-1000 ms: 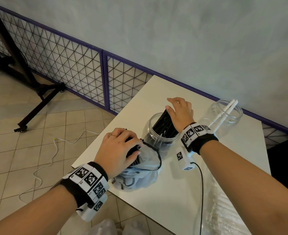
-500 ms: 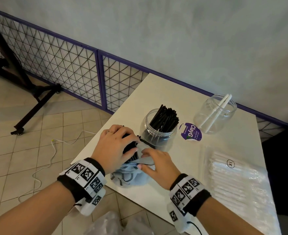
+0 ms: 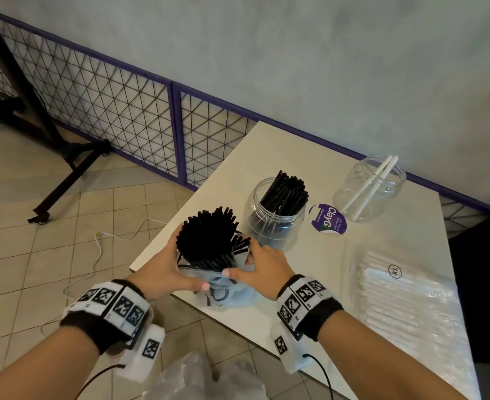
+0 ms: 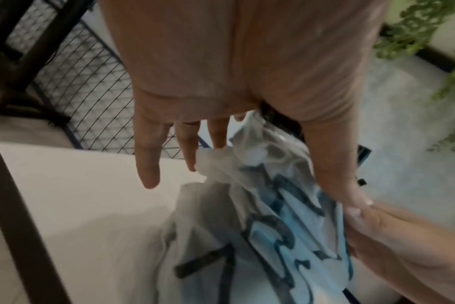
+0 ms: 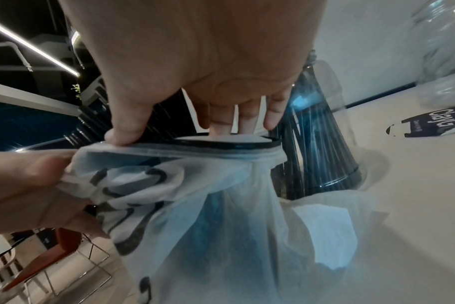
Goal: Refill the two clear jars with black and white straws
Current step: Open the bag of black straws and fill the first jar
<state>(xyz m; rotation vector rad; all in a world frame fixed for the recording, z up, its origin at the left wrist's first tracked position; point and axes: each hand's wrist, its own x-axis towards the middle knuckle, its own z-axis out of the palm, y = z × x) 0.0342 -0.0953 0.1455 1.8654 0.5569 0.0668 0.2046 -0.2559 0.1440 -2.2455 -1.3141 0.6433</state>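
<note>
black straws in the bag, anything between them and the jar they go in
The plastic bag still wraps the lower part of the black straws, with the left hand and right hand gripping it. Past that, nothing visible blocks the way: the jar of black straws stands right behind, mouth open, partly filled.

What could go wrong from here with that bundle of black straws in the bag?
1. The black straws stand loose in the plastic bag, held up only by the left hand and right hand; some already splay sideways and could spill.
2. The bag sits near the table edge; spilled straws could fall to the floor.
</note>
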